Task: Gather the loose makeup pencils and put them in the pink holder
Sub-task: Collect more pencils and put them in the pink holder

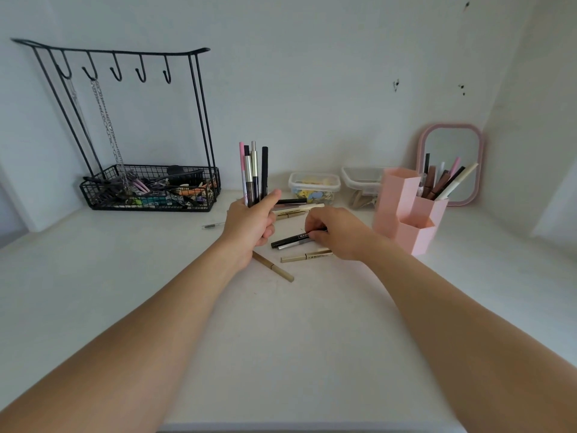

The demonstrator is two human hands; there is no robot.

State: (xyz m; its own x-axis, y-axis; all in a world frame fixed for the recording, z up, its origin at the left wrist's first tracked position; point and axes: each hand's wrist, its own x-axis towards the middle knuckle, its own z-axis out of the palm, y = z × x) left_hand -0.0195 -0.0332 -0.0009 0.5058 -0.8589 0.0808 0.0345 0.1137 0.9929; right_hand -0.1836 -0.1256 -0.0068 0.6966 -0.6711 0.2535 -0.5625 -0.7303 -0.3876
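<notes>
Evidently collecting: left hand [249, 223] fisted round upright bundle [254, 173], freeing right hand [334, 234] to pinch black pencil [290, 240] off desk [156, 276]; holder [402, 207] near right, others loose between.

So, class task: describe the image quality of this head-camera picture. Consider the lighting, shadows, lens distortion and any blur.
Head view: soft, even light with only faint shadows under the loose pencils on the table; wide-angle distortion bows the wire rack and stretches the forearms; the pink holder and mirror look slightly soft; lettering on the black pencil pinched by the right hand is barely legible.
</notes>
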